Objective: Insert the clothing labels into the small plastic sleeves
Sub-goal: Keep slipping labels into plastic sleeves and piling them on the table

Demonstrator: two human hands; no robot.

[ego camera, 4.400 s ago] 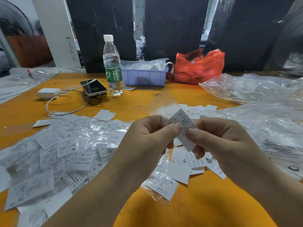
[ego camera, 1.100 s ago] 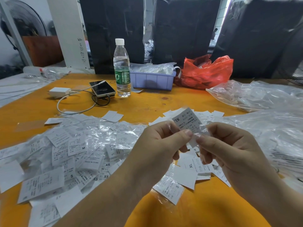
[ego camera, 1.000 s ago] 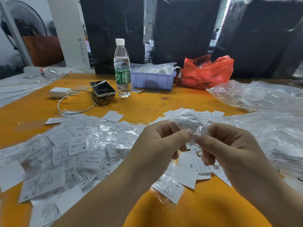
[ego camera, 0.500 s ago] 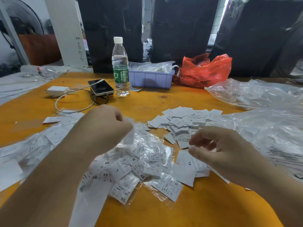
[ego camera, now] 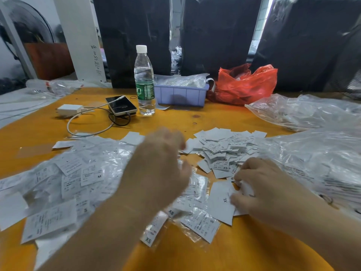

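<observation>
A heap of labels in clear sleeves [ego camera: 88,173] covers the left of the orange table [ego camera: 195,118]. Loose white clothing labels [ego camera: 224,149] lie in a pile at centre right. My left hand [ego camera: 160,167] is blurred above the middle of the table, its fingers loosely curled with nothing seen in them. Low on the near edge of the loose pile, my right hand [ego camera: 261,190] pinches a white label [ego camera: 246,189] between thumb and fingers, beside a label marked XL [ego camera: 222,202]. Empty plastic sleeves [ego camera: 312,163] are heaped at the right.
A water bottle [ego camera: 144,81], a phone [ego camera: 121,105] on a cable and a white charger [ego camera: 69,110] stand at the back left. Behind them are a blue tray [ego camera: 181,94] and a red bag [ego camera: 244,85]. Clear bags [ego camera: 302,112] fill the back right.
Both hands held one label and sleeve together. My left hand then carried it over the left heap and has swung back to the centre. My right hand dropped onto the loose labels.
</observation>
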